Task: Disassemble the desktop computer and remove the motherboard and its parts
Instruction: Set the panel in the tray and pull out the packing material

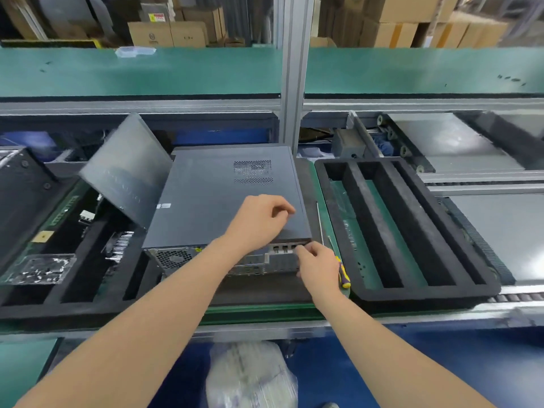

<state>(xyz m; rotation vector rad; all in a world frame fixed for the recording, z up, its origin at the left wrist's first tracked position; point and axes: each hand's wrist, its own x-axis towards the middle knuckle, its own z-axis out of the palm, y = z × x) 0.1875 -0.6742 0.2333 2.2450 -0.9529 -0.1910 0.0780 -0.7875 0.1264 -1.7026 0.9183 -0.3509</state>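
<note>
Centrally, the dark grey metal desktop computer case (217, 195) lies flat, the left hand (259, 222) rests on its top with curled fingers holding nothing, and the right hand (316, 265) has bunched fingers at its rear panel (176, 258), grip impossible to tell.

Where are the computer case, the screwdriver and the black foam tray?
computer case (206, 195): head view, grey top panel.
screwdriver (345, 278): head view, yellow handle.
black foam tray (426, 294): head view, near rim.
</note>
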